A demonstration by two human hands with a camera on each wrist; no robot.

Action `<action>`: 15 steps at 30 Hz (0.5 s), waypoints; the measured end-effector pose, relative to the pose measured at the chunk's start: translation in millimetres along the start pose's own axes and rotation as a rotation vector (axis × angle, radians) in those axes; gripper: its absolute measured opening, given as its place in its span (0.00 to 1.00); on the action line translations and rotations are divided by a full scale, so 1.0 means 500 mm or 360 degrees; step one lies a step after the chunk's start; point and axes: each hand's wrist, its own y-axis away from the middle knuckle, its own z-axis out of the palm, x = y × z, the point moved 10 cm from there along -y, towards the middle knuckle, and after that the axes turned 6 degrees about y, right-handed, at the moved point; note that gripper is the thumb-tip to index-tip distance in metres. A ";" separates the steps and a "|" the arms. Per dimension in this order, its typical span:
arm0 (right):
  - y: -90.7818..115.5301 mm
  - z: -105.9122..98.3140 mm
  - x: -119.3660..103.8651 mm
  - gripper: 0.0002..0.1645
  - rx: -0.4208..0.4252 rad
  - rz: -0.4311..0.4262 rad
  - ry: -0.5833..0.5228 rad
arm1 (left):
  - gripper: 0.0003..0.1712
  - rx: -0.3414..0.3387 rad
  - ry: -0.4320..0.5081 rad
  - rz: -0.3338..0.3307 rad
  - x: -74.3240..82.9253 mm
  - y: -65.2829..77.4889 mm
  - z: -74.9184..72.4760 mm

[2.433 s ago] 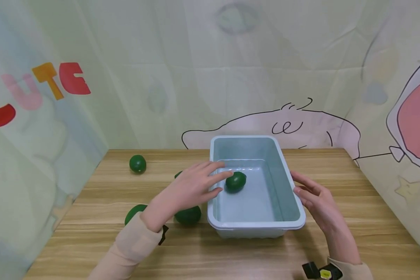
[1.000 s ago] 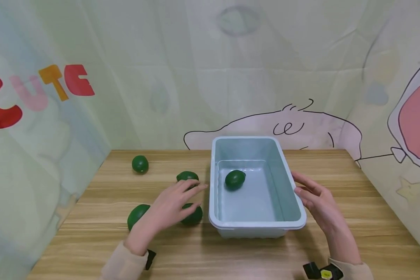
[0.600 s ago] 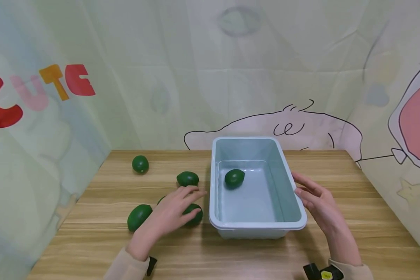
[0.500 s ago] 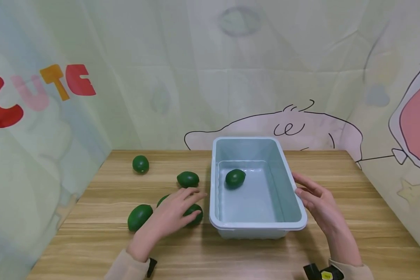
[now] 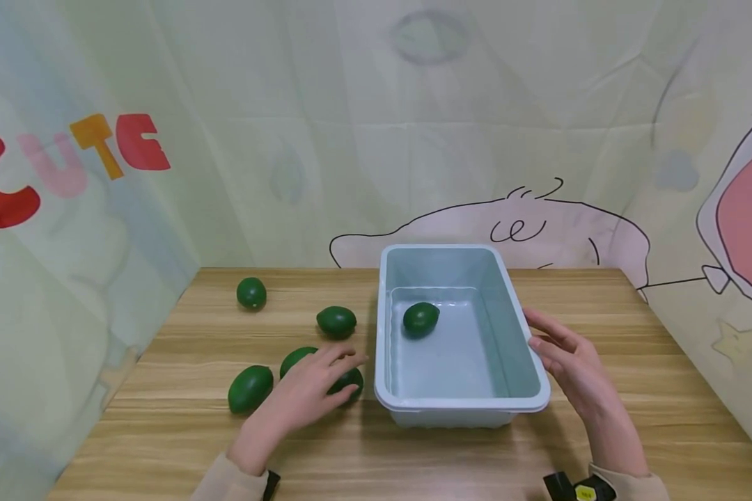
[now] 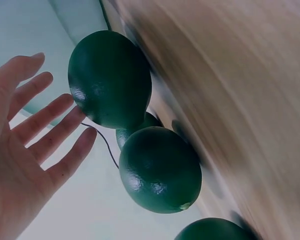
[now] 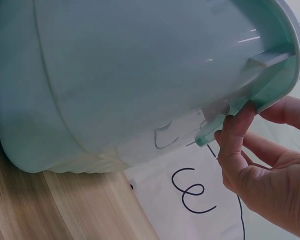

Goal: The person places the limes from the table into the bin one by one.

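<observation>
My left hand (image 5: pixel 303 391) hovers over two dark green limes, one partly hidden under the fingers and thumb (image 5: pixel 353 379), the other lime (image 5: pixel 296 359) showing behind the knuckles. In the left wrist view the fingers are spread and nearly straight, with a lime (image 6: pixel 110 80) just beyond the fingertips. At the right side of a pale blue plastic bin (image 5: pixel 457 403), my right hand (image 5: pixel 572 365) holds the rim; in the right wrist view the thumb and fingers pinch its edge (image 7: pixel 269 102). A single lime (image 5: pixel 421 319) lies on the bin's floor.
More limes rest on the wooden table (image 5: pixel 426 459): one left of the wrist (image 5: pixel 251 390), a lime (image 5: pixel 336 321) beyond the left fingers, and a lime (image 5: pixel 251 293) at the back left. A printed curtain (image 5: pixel 276 139) hangs behind the table.
The left hand has withdrawn from above the bin, leaving a lime inside, and moved left and nearer over the limes on the table. The right hand has stayed at the rim.
</observation>
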 end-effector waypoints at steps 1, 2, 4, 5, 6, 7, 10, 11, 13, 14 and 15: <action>0.000 0.000 -0.001 0.32 -0.0001 -0.0004 0.0001 | 0.25 -0.0001 -0.0008 0.0001 0.000 0.001 0.001; 0.000 0.000 -0.001 0.32 -0.0004 -0.0008 0.0001 | 0.25 -0.0001 -0.0011 0.0000 -0.001 0.001 0.002; 0.000 0.001 -0.002 0.32 -0.0009 -0.0015 -0.0002 | 0.25 -0.0009 -0.0014 -0.0006 -0.003 0.002 0.004; 0.000 0.001 -0.002 0.32 -0.0009 -0.0016 -0.0002 | 0.25 -0.0009 -0.0016 -0.0004 -0.003 0.002 0.005; 0.000 0.001 -0.002 0.32 -0.0008 -0.0018 -0.0001 | 0.25 -0.0011 -0.0014 -0.0005 -0.004 0.002 0.006; 0.000 0.000 -0.002 0.32 -0.0006 -0.0016 0.0001 | 0.25 -0.0012 -0.0016 -0.0005 -0.004 0.002 0.006; 0.000 0.000 -0.002 0.32 -0.0002 -0.0010 0.0013 | 0.25 -0.0013 -0.0019 -0.0001 -0.005 0.003 0.008; 0.000 0.000 -0.002 0.32 -0.0001 -0.0009 0.0017 | 0.25 -0.0015 -0.0018 -0.0002 -0.006 0.003 0.009; -0.001 -0.001 -0.002 0.33 0.0000 -0.0008 0.0024 | 0.25 -0.0029 -0.0022 -0.0010 -0.008 0.004 0.012; -0.001 -0.001 -0.001 0.33 -0.0001 -0.0008 0.0028 | 0.25 -0.0037 -0.0023 -0.0012 -0.008 0.005 0.013; -0.001 0.000 -0.001 0.33 -0.0002 -0.0007 0.0029 | 0.25 -0.0048 -0.0026 -0.0019 -0.009 0.005 0.015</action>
